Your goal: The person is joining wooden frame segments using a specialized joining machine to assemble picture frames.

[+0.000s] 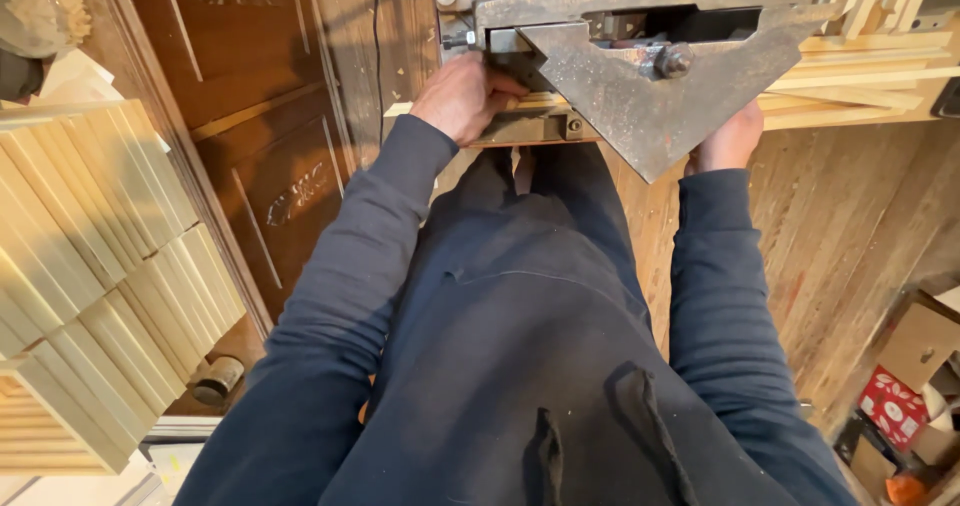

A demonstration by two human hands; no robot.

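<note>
Dark sleeves led up to the left hand [462, 94], clenched on a pale wooden strip [520, 106] under the triangular steel guard [650, 106]. Light and stiff, the strip looked best gripped near its end; whether the half-hidden right hand [728, 141] was gripping could not be told.

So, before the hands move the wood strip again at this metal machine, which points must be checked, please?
1. Left hand grips the wood strip: ok.
2. Right hand on the strip: cannot tell, the triangular metal plate hides its fingers.
3. Strip lies flat under the plate: cannot tell.
4. Sleeves clear of the machine: ok.
5. Hood cords hang away from the machine: ok.
6. Stacked strips stay off the work spot: ok.
</note>
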